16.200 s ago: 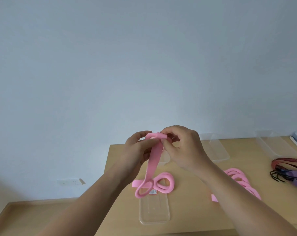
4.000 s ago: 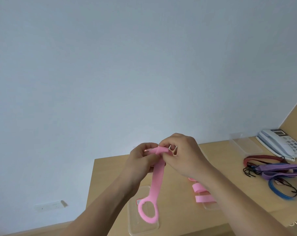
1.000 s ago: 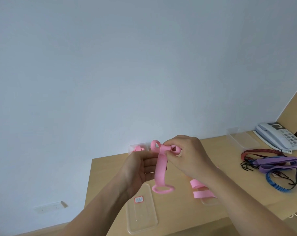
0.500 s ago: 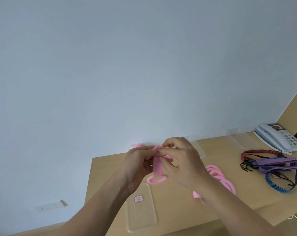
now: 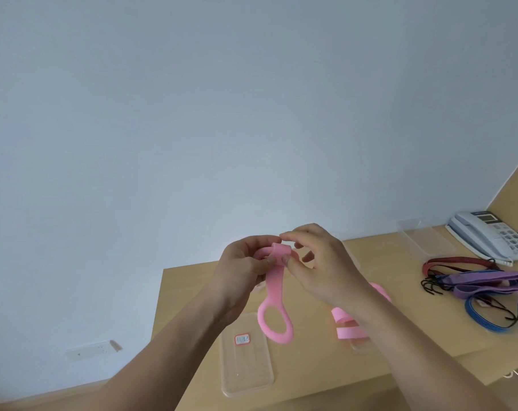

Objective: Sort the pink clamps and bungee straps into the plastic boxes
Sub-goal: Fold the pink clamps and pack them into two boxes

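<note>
A pink clamp (image 5: 274,295) hangs in the air above the wooden table (image 5: 400,336), its ring end pointing down. My left hand (image 5: 246,271) grips its upper part, and my right hand (image 5: 320,262) pinches the folded top end between thumb and fingers. More pink clamps (image 5: 345,324) lie on the table behind my right forearm, partly hidden. A tangle of red, purple, blue and black bungee straps (image 5: 483,289) lies at the right. A clear plastic box (image 5: 424,238) stands at the back right.
A clear lid (image 5: 246,360) with a red-edged label lies near the table's front edge under the clamp. A white desk phone (image 5: 489,235) sits at the far right by a wooden panel. A wall socket (image 5: 91,350) is low on the left wall.
The clamp's ring end has dropped and now hangs straight down below my hands. Both hands stay on its top end, which my right hand is folding over.
</note>
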The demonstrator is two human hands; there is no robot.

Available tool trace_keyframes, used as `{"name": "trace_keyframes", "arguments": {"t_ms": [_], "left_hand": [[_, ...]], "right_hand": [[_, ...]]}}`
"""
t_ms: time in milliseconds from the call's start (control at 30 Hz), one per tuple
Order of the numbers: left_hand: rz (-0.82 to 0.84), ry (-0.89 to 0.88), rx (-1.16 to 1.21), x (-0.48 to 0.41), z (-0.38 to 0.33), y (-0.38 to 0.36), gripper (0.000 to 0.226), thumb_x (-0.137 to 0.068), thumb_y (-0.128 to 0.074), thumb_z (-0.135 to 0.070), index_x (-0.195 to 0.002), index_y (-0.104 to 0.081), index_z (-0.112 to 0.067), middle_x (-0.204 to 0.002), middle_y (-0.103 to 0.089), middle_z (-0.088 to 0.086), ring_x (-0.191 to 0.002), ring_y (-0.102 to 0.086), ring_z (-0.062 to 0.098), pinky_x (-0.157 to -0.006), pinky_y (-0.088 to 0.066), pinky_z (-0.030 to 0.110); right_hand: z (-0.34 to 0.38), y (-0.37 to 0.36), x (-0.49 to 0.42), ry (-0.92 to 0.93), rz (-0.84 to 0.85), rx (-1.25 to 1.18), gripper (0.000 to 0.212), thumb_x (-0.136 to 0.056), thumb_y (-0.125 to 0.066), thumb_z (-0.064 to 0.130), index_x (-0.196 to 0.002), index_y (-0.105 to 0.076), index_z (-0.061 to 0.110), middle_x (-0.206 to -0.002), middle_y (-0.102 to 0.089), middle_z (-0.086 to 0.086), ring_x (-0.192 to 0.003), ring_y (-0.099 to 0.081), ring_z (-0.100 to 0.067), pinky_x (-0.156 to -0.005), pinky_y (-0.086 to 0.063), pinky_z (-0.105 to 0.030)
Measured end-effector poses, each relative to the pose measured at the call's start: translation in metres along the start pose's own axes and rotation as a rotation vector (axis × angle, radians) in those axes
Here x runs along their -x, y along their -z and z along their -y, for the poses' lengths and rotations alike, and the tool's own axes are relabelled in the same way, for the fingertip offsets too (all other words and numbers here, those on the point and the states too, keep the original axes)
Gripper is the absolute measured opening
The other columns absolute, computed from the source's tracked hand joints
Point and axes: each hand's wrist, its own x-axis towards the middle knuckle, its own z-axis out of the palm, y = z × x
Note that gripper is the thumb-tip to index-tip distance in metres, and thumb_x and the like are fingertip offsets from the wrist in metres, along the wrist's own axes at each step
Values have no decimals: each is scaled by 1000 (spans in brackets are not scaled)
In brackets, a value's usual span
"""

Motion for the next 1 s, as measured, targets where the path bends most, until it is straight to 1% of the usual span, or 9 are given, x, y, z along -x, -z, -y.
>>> {"name": "trace_keyframes", "arguments": {"t_ms": [67,167,233,333,433,600,733,867,1000], "left_hand": [[-16,-4,28,0,-1,-1,34,-93,-61,13,-122,-68,-4,-116,-74,25,-99,-71,34,-103,-52,56],[-28,8,114,2,3,-1,48,-89,-70,8,-130,-62,-14,-121,-73,21,-96,-72,31,-91,-58,45],[-35,31,147,2,7,-2,46,-91,-69,6,-131,-60,-13,-123,-72,20,-97,-74,29,-86,-61,37],[13,84,142,1,8,-4,30,-95,-69,-7,-125,-67,-4,-121,-72,22,-100,-74,27,-88,-60,35],[64,143,59,2,7,-10,30,-97,-71,-26,-117,-75,-4,-116,-76,21,-99,-73,22,-85,-58,34],[-37,218,126,6,5,-23,30,-100,-66,-28,-112,-76,-2,-110,-78,21,-87,-74,20,-65,-57,26],[-21,169,121,9,-1,-27,32,-97,-69,-31,-111,-79,-4,-111,-78,18,-89,-73,21,-76,-57,30],[-25,107,76,9,-6,-28,40,-91,-73,-41,-107,-81,-6,-108,-74,26,-84,-63,23,-81,-52,35],[-39,125,105,5,-3,-25,33,-89,-75,-40,-99,-83,-9,-95,-76,10,-87,-63,24,-85,-49,37]], "right_hand": [[-2,2,-2,4,57,59,29,-90,-67,19,-118,-69,24,-109,-64,9,-101,-57,-6,-85,-50,-27],[0,6,1,28,82,107,18,-89,-66,17,-104,-71,25,-97,-70,14,-94,-61,-9,-81,-52,-33],[1,8,3,17,70,51,16,-88,-67,13,-99,-71,24,-92,-71,17,-91,-64,-7,-78,-53,-32],[1,12,2,6,5,-7,12,-88,-69,13,-95,-72,23,-91,-71,18,-89,-64,-5,-78,-53,-27],[1,17,2,19,-87,-10,11,-86,-71,13,-95,-73,20,-91,-71,14,-87,-64,-9,-78,-53,-32],[-2,15,5,85,-201,79,11,-83,-76,13,-92,-73,18,-86,-71,10,-81,-62,-19,-74,-53,-42],[-6,12,6,179,-263,182,12,-81,-78,10,-88,-73,18,-80,-68,11,-78,-59,-15,-71,-51,-37],[-10,10,6,252,-281,170,10,-80,-80,12,-84,-72,17,-78,-66,11,-80,-59,-16,-73,-49,-33],[-10,7,8,244,-270,174,18,-73,-83,7,-85,-78,20,-92,-71,7,-91,-61,-18,-80,-50,-30]]}}
